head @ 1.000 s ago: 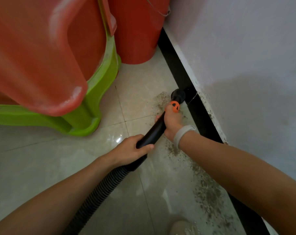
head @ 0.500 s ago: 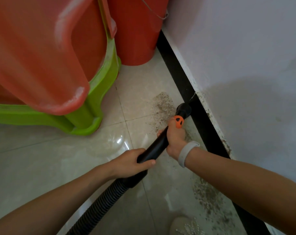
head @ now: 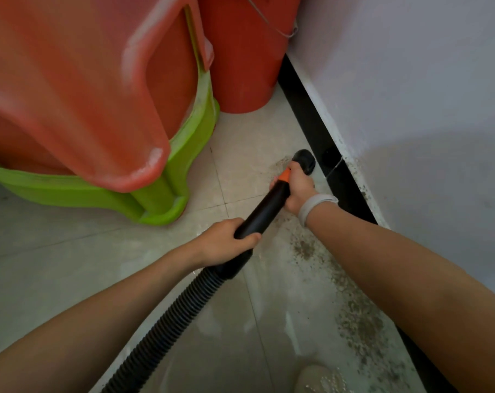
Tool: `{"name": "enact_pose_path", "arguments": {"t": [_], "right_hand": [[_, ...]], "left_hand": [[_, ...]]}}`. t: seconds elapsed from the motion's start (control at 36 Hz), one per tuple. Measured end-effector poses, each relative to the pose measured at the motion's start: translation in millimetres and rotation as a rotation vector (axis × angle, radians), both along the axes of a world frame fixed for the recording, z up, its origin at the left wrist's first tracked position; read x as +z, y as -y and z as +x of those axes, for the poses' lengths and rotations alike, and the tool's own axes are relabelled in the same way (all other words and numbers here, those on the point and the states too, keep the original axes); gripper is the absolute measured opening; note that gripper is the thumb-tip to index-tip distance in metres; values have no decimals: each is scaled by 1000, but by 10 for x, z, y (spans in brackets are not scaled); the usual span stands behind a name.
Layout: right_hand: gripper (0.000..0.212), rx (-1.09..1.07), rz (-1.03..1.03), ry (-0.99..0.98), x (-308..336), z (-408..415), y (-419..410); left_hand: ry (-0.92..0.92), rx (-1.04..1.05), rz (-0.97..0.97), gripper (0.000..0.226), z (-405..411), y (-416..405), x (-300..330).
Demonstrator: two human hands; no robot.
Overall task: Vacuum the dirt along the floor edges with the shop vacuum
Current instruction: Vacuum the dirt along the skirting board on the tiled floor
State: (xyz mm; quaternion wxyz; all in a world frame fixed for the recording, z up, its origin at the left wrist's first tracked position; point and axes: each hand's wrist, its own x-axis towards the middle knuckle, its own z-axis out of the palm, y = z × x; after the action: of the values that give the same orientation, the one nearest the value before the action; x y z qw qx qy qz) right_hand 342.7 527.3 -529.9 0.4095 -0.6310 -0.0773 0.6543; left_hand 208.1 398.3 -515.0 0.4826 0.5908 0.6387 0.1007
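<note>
A black vacuum wand [head: 266, 211] with an orange band [head: 284, 175] runs from a ribbed black hose [head: 169, 327] to a black nozzle [head: 304, 160]. The nozzle sits on the pale tile floor right beside the black baseboard [head: 311, 123]. My right hand [head: 298, 188], with a grey wristband, grips the wand just behind the nozzle. My left hand [head: 226, 242] grips the wand's lower end near the hose cuff. Dark dirt [head: 357, 321] is scattered along the floor edge, from my right forearm back toward me.
Stacked red and green plastic stools [head: 155, 154] stand to the left. A red bucket [head: 240, 66] sits in the far corner against the white wall [head: 410, 95]. A light shoe tip [head: 317, 378] shows at the bottom.
The nozzle has slid forward along the baseboard toward the bucket, both hands moving with it. The dirt patch that lay by the nozzle has mostly gone.
</note>
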Motion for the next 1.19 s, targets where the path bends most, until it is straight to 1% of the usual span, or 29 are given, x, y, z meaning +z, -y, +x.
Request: {"name": "enact_pose_path", "arguments": {"t": [0.11,0.17,0.22,0.28,0.33,0.39,0.53,0.61,0.75,0.92,1.06,1.19], "right_hand": [[25,52,57,59,24,-246,-1],[26,97,82,53,48,-365,24],[28,144,106,23,48,-475,82],[28,180,103,-3,28,-545,173],[27,211,94,-9,-3,-576,269],[28,238,66,-5,-44,-583,366],[24,256,-39,-77,-108,-550,518],[21,270,-67,-121,-73,-556,515],[20,309,-95,-78,-62,-632,627],[27,369,-79,2,-186,-678,872],[23,329,-46,74,-149,-626,629],[25,324,-27,56,-175,-504,247]], "left_hand": [[-53,52,20,23,-73,40,31],[-87,100,50,23,-80,83,11],[-92,167,69,28,-69,122,-9],[-46,263,60,34,-58,151,-14],[82,371,13,36,-61,191,-8],[164,419,-29,35,-73,266,-5],[117,396,2,33,-62,485,-73],[125,416,10,30,-37,540,-108],[93,420,5,27,-120,659,-167],[69,367,-16,24,-186,805,-317],[102,322,11,25,-127,519,-312],[72,224,50,29,-108,70,-268]]}}
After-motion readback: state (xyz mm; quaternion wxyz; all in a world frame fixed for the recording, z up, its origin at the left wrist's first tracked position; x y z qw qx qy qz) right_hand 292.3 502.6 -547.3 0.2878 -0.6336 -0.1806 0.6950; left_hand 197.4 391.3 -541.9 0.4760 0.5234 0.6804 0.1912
